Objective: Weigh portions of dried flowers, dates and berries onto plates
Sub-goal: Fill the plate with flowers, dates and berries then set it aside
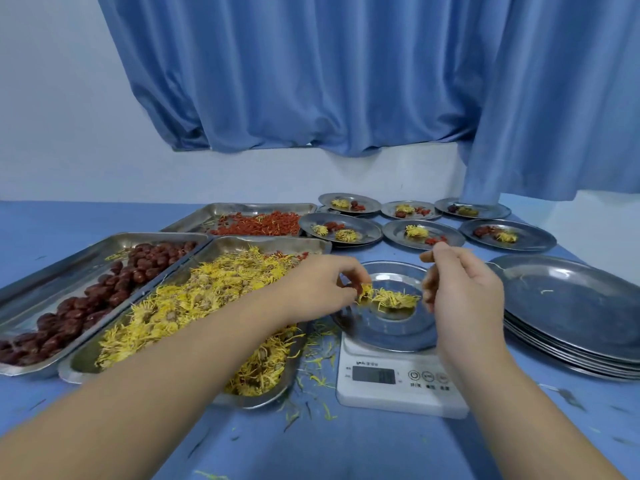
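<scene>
Dried flowers [394, 299] lie in a small yellow heap in the middle of the plate [391, 336], which sits on the scale [398, 393] near the front of the table [346, 452]. The left hand [322, 278] reaches across the flower tray [78, 370], and its curled fingers pinch what looks like a date [356, 289] at the left edge of the heap. The right hand [464, 285] hovers over the right side of the plate with its fingers curled and blurred. I cannot tell whether it holds anything.

The main risk is a false weight. Both hands are very close to the plate, and a finger resting on the rim or on the heap would add to the reading. The display [373, 375] is too dim to read here, so any error could pass unnoticed.

The plate is wider than the scale under it, so a push on its overhanging edge could tilt it and slide the flowers off.

The flowers are light and brittle. A date dropped into the heap, or fingers pulling away, could flick petals out, and loose petals [318, 362] already litter the table beside the scale.

The left forearm passes low over the flower tray and could drag more flowers over its edge. The right wrist is near the stack of empty plates [571, 306] and could knock it.
</scene>
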Action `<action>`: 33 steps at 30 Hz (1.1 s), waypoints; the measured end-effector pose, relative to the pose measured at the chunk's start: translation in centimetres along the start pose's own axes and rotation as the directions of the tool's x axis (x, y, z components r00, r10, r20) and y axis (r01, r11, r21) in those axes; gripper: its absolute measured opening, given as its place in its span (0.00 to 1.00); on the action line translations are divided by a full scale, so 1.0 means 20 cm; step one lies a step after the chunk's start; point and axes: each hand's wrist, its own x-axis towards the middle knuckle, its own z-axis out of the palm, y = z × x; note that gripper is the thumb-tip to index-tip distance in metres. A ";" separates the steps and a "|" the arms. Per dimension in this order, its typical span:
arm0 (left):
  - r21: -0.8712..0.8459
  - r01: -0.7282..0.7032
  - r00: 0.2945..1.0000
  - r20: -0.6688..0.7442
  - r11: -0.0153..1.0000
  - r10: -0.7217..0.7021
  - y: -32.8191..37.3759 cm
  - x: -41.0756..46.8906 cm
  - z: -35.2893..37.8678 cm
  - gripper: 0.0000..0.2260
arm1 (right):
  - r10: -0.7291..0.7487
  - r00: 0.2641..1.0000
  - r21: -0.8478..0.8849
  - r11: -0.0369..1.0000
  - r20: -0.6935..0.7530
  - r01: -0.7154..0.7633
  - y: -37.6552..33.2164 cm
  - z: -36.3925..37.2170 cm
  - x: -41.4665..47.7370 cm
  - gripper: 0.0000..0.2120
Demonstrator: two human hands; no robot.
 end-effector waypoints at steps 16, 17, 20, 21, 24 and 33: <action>0.168 0.197 0.971 -0.173 0.966 -0.168 -0.25 0.01 -0.31 0.05 | 0.100 0.796 -0.323 0.938 0.597 0.124 -0.08 0.15 0.19 0.13; 0.189 0.231 0.962 -0.191 0.954 -0.195 -0.29 0.04 -0.35 0.04 | 0.110 0.751 -0.380 0.903 0.651 0.198 -0.10 0.16 0.25 0.12; 0.248 0.328 0.932 -0.242 0.911 -0.270 -0.46 0.16 -0.49 0.06 | 0.123 0.680 -0.505 0.766 0.723 0.398 -0.13 0.18 0.40 0.13; 0.249 0.361 0.920 -0.253 0.899 -0.299 -0.52 0.20 -0.53 0.06 | 0.116 0.685 -0.530 0.729 0.719 0.433 -0.11 0.19 0.44 0.13; 0.281 0.445 0.888 -0.264 0.850 -0.377 -0.71 0.36 -0.63 0.06 | 0.047 0.736 -0.575 0.658 0.675 0.485 -0.05 0.18 0.51 0.13; 0.490 0.421 0.890 -0.061 0.763 -0.452 -1.14 0.88 -0.55 0.14 | -0.046 0.779 -0.572 0.651 0.626 0.498 0.04 0.14 0.60 0.13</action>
